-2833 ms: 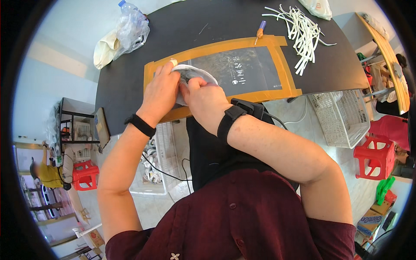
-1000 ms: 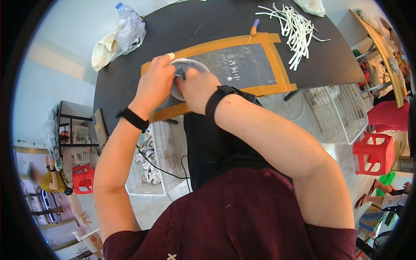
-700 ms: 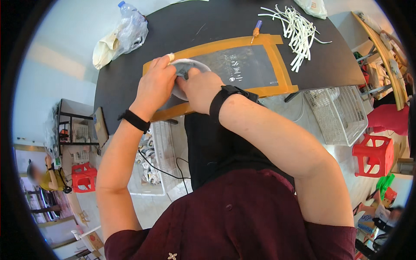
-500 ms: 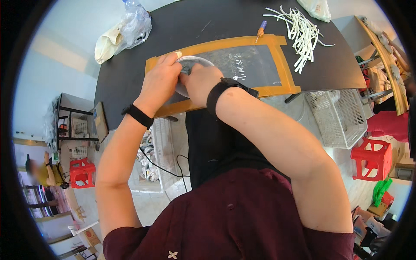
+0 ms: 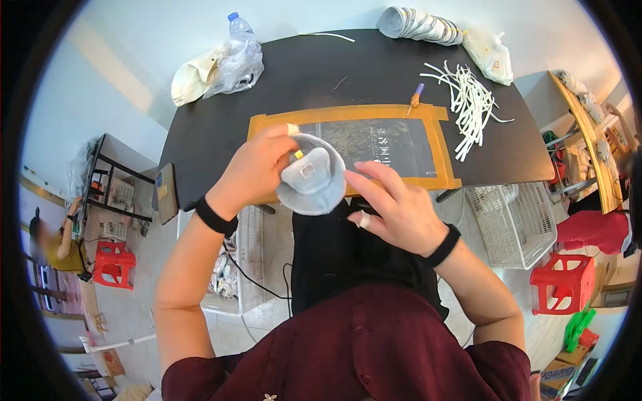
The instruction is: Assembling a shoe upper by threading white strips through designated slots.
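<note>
My left hand point(image 5: 257, 164) grips the left rim of a round, light grey fabric cap point(image 5: 321, 200). Its hollow inside faces up, showing a paler flap with a small label and a bit of yellow near my fingers. To the right of the cap is my right hand point(image 5: 398, 210), fingers apart and holding nothing; one fingertip is close to the rim, and I cannot tell if it touches. A dark sheet point(image 5: 401, 144) edged with brown tape point(image 5: 438, 150) lies on the table beyond my hands.
On the black table point(image 5: 301, 73) are white strips point(image 5: 468, 113), a purple-handled tool point(image 5: 416, 97), bagged items with a bottle point(image 5: 241, 57), a stack of grey round pieces point(image 5: 421, 27) and a white bag point(image 5: 488, 57). White crates point(image 5: 511, 224) and red stools point(image 5: 565, 284) stand below.
The cap has been lifted off the taped sheet toward me and turned so its inside shows. My right hand has come out of it, moved right and spread its fingers.
</note>
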A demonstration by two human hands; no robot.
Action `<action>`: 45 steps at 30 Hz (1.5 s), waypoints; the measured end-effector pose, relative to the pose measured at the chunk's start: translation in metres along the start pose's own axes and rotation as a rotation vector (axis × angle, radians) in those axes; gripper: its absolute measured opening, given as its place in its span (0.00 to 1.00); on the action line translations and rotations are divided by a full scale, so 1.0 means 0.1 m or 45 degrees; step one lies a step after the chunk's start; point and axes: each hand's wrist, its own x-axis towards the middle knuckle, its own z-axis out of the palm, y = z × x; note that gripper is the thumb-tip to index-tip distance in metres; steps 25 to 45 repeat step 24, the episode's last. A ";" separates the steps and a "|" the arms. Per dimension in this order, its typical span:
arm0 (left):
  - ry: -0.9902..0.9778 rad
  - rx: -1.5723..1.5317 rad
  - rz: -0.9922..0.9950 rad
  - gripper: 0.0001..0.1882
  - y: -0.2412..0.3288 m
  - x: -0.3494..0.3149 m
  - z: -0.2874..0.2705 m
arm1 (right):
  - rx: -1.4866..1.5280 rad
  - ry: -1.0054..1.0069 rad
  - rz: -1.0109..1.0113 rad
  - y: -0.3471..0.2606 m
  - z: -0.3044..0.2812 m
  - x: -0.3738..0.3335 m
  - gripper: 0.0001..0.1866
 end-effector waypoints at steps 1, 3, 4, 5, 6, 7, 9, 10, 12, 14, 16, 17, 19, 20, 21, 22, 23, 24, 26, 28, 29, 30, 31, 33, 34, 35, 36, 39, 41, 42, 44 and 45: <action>-0.132 -0.113 -0.035 0.07 0.11 0.00 -0.08 | 0.019 0.065 -0.099 0.01 -0.05 -0.02 0.32; -0.292 -0.249 0.029 0.07 0.16 -0.02 -0.10 | 0.087 0.158 -0.228 -0.02 -0.13 -0.01 0.30; -0.289 -0.249 0.020 0.07 0.19 -0.03 -0.09 | 0.093 0.152 -0.233 -0.05 -0.18 0.00 0.30; -0.383 -0.436 -0.033 0.07 0.26 -0.04 -0.08 | 0.103 0.039 -0.294 -0.08 -0.24 0.00 0.28; -0.477 -0.621 -0.081 0.08 0.32 -0.06 -0.09 | 0.110 -0.070 -0.354 -0.10 -0.27 -0.01 0.26; -0.474 -0.685 -0.059 0.09 0.32 -0.11 -0.05 | 0.153 -0.031 -0.428 -0.11 -0.24 -0.01 0.21; -0.529 -0.734 -0.111 0.09 0.40 -0.15 -0.05 | 0.049 -0.212 -0.402 -0.13 -0.27 -0.08 0.14; -0.585 -0.784 -0.157 0.09 0.44 -0.15 -0.06 | 0.061 -0.258 -0.373 -0.14 -0.27 -0.10 0.13; -0.678 -0.811 -0.230 0.10 0.52 -0.16 -0.06 | 0.344 -0.142 -0.282 -0.13 -0.24 -0.13 0.13; -0.198 -1.195 -0.313 0.17 0.63 -0.28 0.09 | 0.768 -0.006 -0.107 -0.09 -0.20 -0.17 0.12; 0.023 -1.579 -0.410 0.16 0.71 -0.51 0.33 | 1.195 -0.062 0.412 -0.12 -0.18 -0.24 0.10; 0.168 -1.617 -0.558 0.15 0.85 -0.59 0.44 | 1.405 0.006 0.457 -0.09 -0.08 -0.26 0.11; 0.473 -1.654 -0.773 0.10 1.05 -0.66 0.62 | 1.627 -0.148 0.678 -0.07 -0.06 -0.31 0.11; 0.478 -1.656 -0.780 0.10 1.03 -0.68 0.66 | 1.838 -0.303 0.900 -0.05 -0.05 -0.33 0.12; 0.477 -1.734 -0.860 0.08 0.98 -0.67 0.70 | 1.996 -0.367 0.924 -0.02 0.00 -0.38 0.14; 0.476 -1.810 -0.940 0.07 0.96 -0.65 0.71 | 1.996 -0.370 0.929 0.02 0.03 -0.41 0.14; 0.446 -1.895 -0.999 0.07 0.98 -0.63 0.71 | 2.215 -0.469 0.923 0.05 0.06 -0.45 0.16; 0.372 -1.952 -1.026 0.07 0.93 -0.67 0.74 | 2.437 -0.576 0.911 0.08 0.09 -0.47 0.18; 0.372 -1.952 -1.026 0.07 0.93 -0.67 0.74 | 2.437 -0.576 0.911 0.08 0.09 -0.47 0.18; 0.372 -1.952 -1.026 0.07 0.93 -0.67 0.74 | 2.437 -0.576 0.911 0.08 0.09 -0.47 0.18; 0.372 -1.952 -1.026 0.07 0.93 -0.67 0.74 | 2.437 -0.576 0.911 0.08 0.09 -0.47 0.18; 0.372 -1.952 -1.026 0.07 0.93 -0.67 0.74 | 2.437 -0.576 0.911 0.08 0.09 -0.47 0.18; 0.372 -1.952 -1.026 0.07 0.93 -0.67 0.74 | 2.437 -0.576 0.911 0.08 0.09 -0.47 0.18; 0.372 -1.952 -1.026 0.07 0.93 -0.67 0.74 | 2.437 -0.576 0.911 0.08 0.09 -0.47 0.18; 0.372 -1.952 -1.026 0.07 0.93 -0.67 0.74 | 2.437 -0.576 0.911 0.08 0.09 -0.47 0.18; 0.372 -1.952 -1.026 0.07 0.93 -0.67 0.74 | 2.437 -0.576 0.911 0.08 0.09 -0.47 0.18; 0.372 -1.952 -1.026 0.07 0.93 -0.67 0.74 | 2.437 -0.576 0.911 0.08 0.09 -0.47 0.18; 0.372 -1.952 -1.026 0.07 0.93 -0.67 0.74 | 2.437 -0.576 0.911 0.08 0.09 -0.47 0.18; 0.372 -1.952 -1.026 0.07 0.93 -0.67 0.74 | 2.437 -0.576 0.911 0.08 0.09 -0.47 0.18; 0.372 -1.952 -1.026 0.07 0.93 -0.67 0.74 | 2.437 -0.576 0.911 0.08 0.09 -0.47 0.18; 0.372 -1.952 -1.026 0.07 0.93 -0.67 0.74 | 2.437 -0.576 0.911 0.08 0.09 -0.47 0.18; 0.372 -1.952 -1.026 0.07 0.93 -0.67 0.74 | 2.437 -0.576 0.911 0.08 0.09 -0.47 0.18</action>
